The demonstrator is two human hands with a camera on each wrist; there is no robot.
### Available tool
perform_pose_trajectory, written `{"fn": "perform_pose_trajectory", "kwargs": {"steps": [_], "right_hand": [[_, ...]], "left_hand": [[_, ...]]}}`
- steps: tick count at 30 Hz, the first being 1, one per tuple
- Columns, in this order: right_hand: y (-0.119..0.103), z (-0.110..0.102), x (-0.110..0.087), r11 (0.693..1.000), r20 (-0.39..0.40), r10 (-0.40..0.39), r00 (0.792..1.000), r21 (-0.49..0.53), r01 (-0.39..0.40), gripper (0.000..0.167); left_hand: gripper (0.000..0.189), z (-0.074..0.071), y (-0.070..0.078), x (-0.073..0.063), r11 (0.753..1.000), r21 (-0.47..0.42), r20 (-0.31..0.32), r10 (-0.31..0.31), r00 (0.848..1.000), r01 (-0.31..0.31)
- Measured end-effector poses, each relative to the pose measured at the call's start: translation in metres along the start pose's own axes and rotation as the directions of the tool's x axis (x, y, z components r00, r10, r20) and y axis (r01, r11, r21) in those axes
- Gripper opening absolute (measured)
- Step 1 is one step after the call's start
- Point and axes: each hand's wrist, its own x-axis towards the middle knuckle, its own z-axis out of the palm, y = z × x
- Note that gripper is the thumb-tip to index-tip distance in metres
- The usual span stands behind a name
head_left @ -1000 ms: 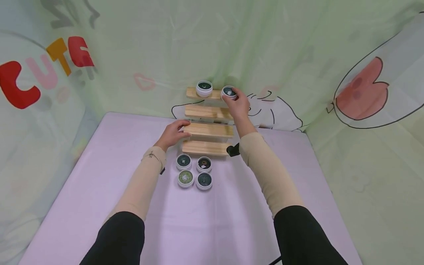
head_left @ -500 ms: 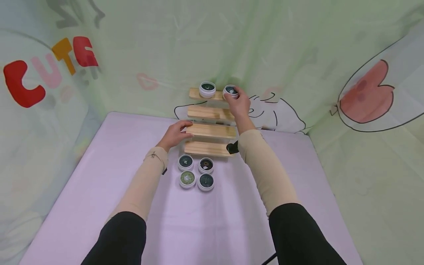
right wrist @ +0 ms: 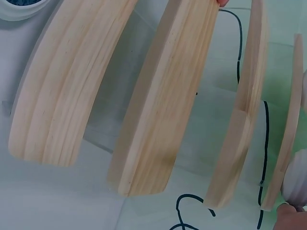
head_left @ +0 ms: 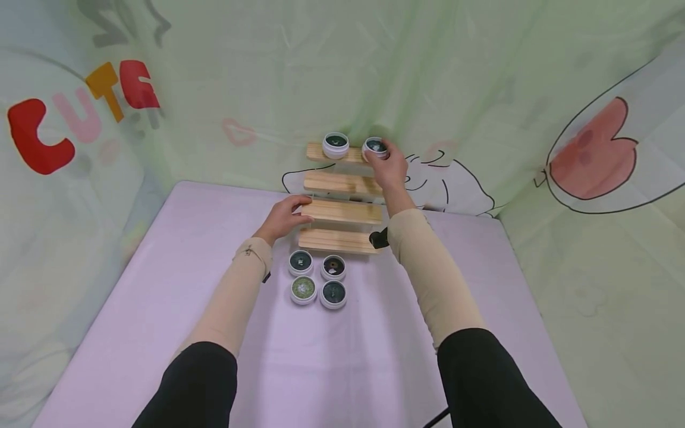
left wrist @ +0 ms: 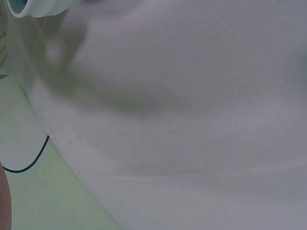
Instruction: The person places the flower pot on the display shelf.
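Note:
A tiered wooden display stand (head_left: 342, 211) with slatted shelves rises at the back of the table. My left hand (head_left: 280, 219) grips the left end of its second shelf from the bottom, thumb at the front edge and fingers at the back. On the top shelf, my right hand (head_left: 390, 166) holds a small white round jar (head_left: 376, 146) with a dark face between thumb and fingers. Another white jar (head_left: 336, 145), dark green on top, stands to its left. In the right wrist view, the held jar (right wrist: 296, 179) shows partly, beside a fingertip.
Several more jars stand in a two-by-two group in front of the stand, among them a light green one (head_left: 303, 288) and a brown-centred one (head_left: 334, 266). A pale lilac cloth (head_left: 348, 368) covers the table. A green printed curtain (head_left: 257, 71) hangs close behind the stand.
The head view has shifted slightly, so the scene sits a little further right. Both hands keep their places, and the jar under the right hand stays at the top shelf's right end.

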Motion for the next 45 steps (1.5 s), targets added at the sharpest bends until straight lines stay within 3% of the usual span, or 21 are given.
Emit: {"fn": "perform_pose_trajectory", "kwargs": {"steps": [8,13,19,25,31,42,45], "right_hand": [[0.004,-0.006,-0.005,0.998,0.038,-0.055,0.998,0.006,0.055,0.061],[0.014,-0.009,-0.019,0.994,0.015,-0.106,0.994,0.025,0.105,0.066],[0.034,-0.008,-0.046,0.974,0.017,-0.114,0.993,0.201,0.108,0.069],[0.054,-0.007,-0.083,0.961,0.097,-0.136,0.986,0.257,0.107,0.077],[0.068,-0.009,-0.115,0.957,0.135,-0.167,0.977,0.261,0.128,0.075],[0.084,-0.003,-0.167,0.98,0.254,-0.15,0.955,0.166,0.11,0.073],[0.09,0.002,-0.182,0.988,0.313,-0.128,0.941,0.125,0.093,0.074]], "left_hand": [[0.052,-0.004,0.002,-0.003,1.0,0.006,-0.003,0.003,1.0,-0.003],[0.052,-0.006,-0.001,-0.002,1.0,0.003,-0.006,-0.004,1.0,0.004],[0.052,-0.008,-0.004,-0.003,1.0,-0.005,-0.009,-0.007,1.0,0.007],[0.052,-0.01,-0.004,-0.004,1.0,0.015,-0.012,-0.018,1.0,0.019],[0.051,-0.012,-0.003,-0.002,1.0,0.017,-0.011,-0.009,1.0,0.009],[0.051,-0.013,0.001,-0.002,0.999,0.037,-0.004,-0.021,1.0,0.021],[0.05,-0.012,0.0,-0.002,0.999,0.042,-0.005,-0.015,1.0,0.015]]}}
